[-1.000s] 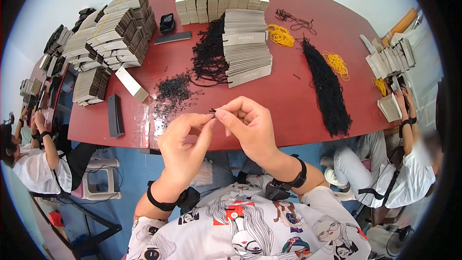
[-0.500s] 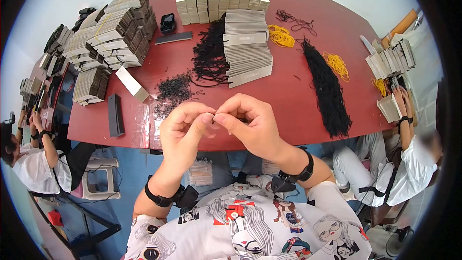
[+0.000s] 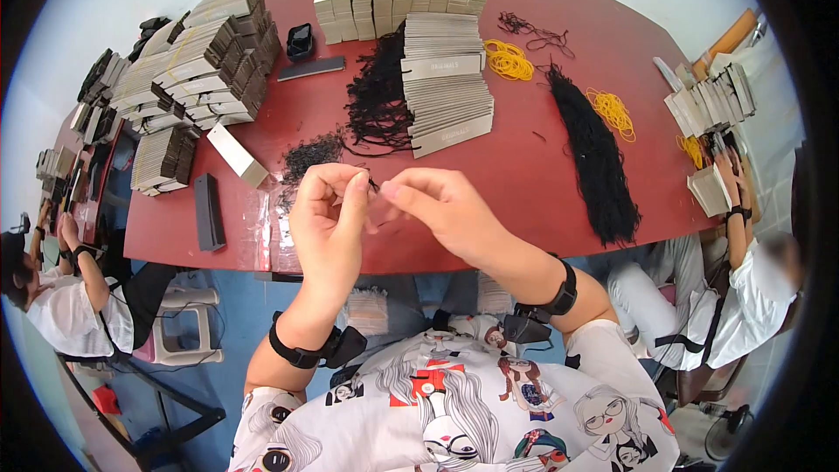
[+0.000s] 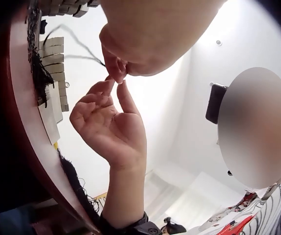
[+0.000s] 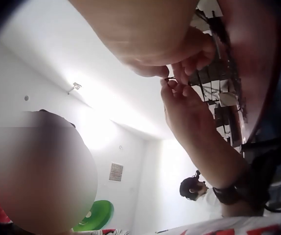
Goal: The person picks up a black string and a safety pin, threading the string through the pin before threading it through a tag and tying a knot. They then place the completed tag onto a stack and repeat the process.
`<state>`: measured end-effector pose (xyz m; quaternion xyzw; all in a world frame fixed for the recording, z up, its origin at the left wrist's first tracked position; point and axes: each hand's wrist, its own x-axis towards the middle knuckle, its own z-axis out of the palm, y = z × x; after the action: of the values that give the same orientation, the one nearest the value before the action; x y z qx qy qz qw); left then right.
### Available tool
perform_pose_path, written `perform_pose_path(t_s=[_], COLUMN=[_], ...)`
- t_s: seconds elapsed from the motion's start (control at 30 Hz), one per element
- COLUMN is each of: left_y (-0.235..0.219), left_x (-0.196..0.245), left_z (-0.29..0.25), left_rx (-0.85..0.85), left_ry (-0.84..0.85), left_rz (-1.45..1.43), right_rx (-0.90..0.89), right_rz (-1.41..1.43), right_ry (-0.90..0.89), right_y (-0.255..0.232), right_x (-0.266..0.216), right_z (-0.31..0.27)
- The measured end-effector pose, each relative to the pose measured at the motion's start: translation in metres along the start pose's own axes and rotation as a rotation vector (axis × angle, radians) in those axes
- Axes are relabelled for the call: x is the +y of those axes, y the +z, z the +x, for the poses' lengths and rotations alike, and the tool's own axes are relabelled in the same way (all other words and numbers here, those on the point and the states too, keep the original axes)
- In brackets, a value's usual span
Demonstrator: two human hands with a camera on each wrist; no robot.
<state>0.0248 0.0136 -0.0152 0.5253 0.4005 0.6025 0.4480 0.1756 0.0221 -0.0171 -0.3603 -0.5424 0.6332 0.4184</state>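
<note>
In the head view my left hand (image 3: pixel 328 223) is raised over the near part of the red table, thumb and forefinger pinching a thin black cord (image 3: pixel 373 183). My right hand (image 3: pixel 450 214) meets it from the other side, thumb and forefinger closed at the same bit of cord. A loop of this cord (image 4: pixel 81 43) trails out past the left fingers in the left wrist view. The right wrist view shows a short dark piece between the fingertips of both hands. Behind the hands lies a heap of small black loops (image 3: pixel 313 154), partly covered by the left hand.
Grey printed cards (image 3: pixel 447 87) stand in a row beside a black cord bundle (image 3: pixel 377 100). More card stacks (image 3: pixel 210 61) fill the table's left. Yellow rubber bands (image 3: pixel 509 61) and a long black cord bundle (image 3: pixel 594 162) lie right. People sit working at both sides.
Both hands have risen slightly away from my body. The right fingertips have shifted a little apart from the left ones, and a bit of black cord shows between them.
</note>
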Motion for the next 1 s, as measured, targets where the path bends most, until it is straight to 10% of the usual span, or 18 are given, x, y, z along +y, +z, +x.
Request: perform_pose_path(t_s=[0.4,0.5,0.57,0.67,0.83,1.0], left_y=[-0.001,-0.006,-0.017,-0.013,-0.021,-0.01], left_x=[0.004,0.003,-0.001,-0.001,-0.027,-0.031], left_z=[-0.01,-0.011,-0.006,0.002,0.013,0.002], left_rx=[-0.028,-0.005,-0.136,-0.15,-0.408,-0.297], left_ry=[0.007,-0.07,0.443,0.639,0.686,0.628], left_rz=[0.11,0.118,0.722,0.675,0.425,0.387], right_rx=[0.033,0.106,0.205,0.177,0.136,0.109], right_rz=[0.595,0.343,-0.198,-0.465,-0.602,-0.682], right_ry=[0.171,0.095,-0.075,-0.112,-0.195,-0.179], right_y=[0.003,0.002,0.002,0.001,0.002,0.002], right_x=[0.008,0.006,0.004,-0.011,-0.023,-0.029], right_z=[0.009,0.005,0.002,-0.002,-0.005,-0.007])
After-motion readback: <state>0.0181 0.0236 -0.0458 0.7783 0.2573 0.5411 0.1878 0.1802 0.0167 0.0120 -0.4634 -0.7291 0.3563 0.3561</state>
